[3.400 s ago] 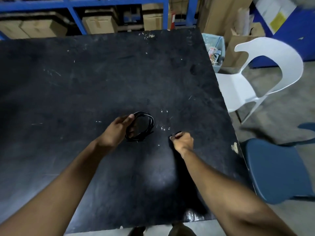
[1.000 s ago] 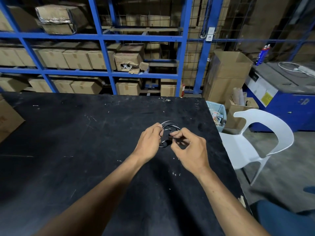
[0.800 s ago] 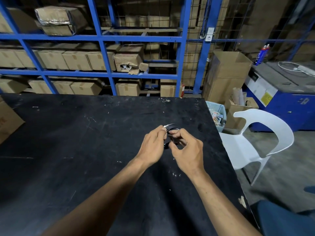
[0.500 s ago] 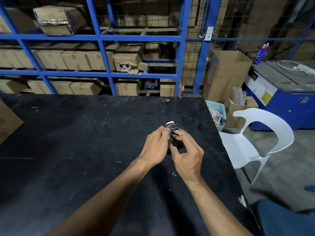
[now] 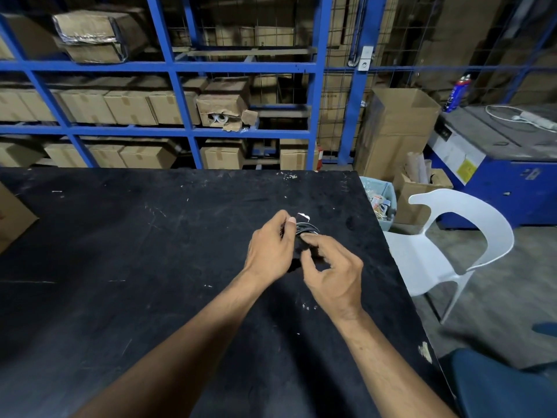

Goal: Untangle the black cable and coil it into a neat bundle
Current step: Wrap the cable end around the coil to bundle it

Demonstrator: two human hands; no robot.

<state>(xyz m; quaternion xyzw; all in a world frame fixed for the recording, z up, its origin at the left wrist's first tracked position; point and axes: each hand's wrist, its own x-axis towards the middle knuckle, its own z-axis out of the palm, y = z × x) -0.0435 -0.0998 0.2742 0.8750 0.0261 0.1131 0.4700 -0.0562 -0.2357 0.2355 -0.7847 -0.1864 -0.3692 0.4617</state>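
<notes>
The black cable (image 5: 306, 228) is wound into a small tight coil, held above the black table (image 5: 120, 267) near its right side. My left hand (image 5: 268, 251) grips the coil's left edge, thumb on top. My right hand (image 5: 334, 273) pinches the coil from the right with its index finger and thumb. Most of the coil is hidden between the two hands. Only the top loops, with a bright glint on them, show.
A white plastic chair (image 5: 446, 245) stands to the right of the table, a blue chair seat (image 5: 506, 384) at the lower right. A bin (image 5: 379, 197) sits beyond the table's far right corner. Blue shelving (image 5: 180, 64) with cardboard boxes lines the back.
The coil has been lifted off the table since 3.4 s ago and both hands have closed in on it. Over the last second the loops have been squeezed tighter between the hands.
</notes>
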